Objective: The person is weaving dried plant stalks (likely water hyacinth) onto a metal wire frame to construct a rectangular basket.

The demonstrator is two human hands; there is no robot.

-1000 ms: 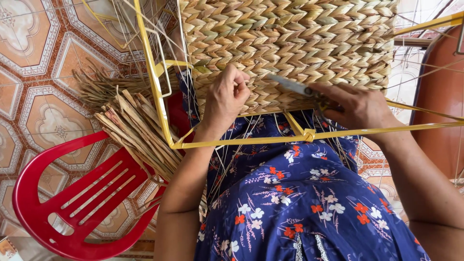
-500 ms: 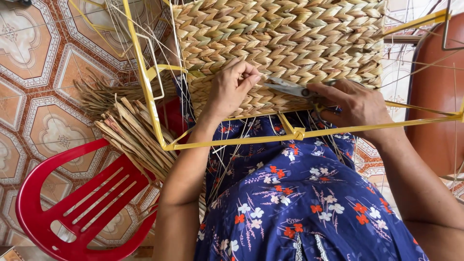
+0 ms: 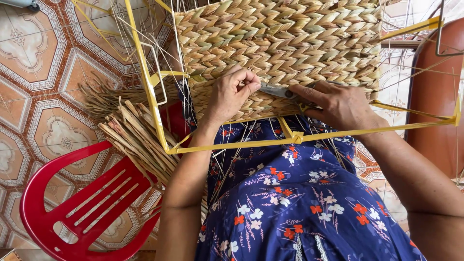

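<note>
The woven panel (image 3: 280, 48) lies on the lap inside the yellow frame (image 3: 145, 96). Left hand (image 3: 229, 94) pinches a strand at the panel's lower edge. Right hand (image 3: 340, 104), just beside it, grips scissors (image 3: 275, 90), blades pointing left toward the pinch.

The yellow wire frame (image 3: 309, 137) bars the way along the woven basket panel's (image 3: 285, 43) lower edge, with thin upright strands crowding its right side. Left of the frame, a bundle of dried reeds (image 3: 137, 137) and a red plastic chair (image 3: 82, 208) fill the tiled floor (image 3: 34, 96); open tiles remain at its far left.
</note>
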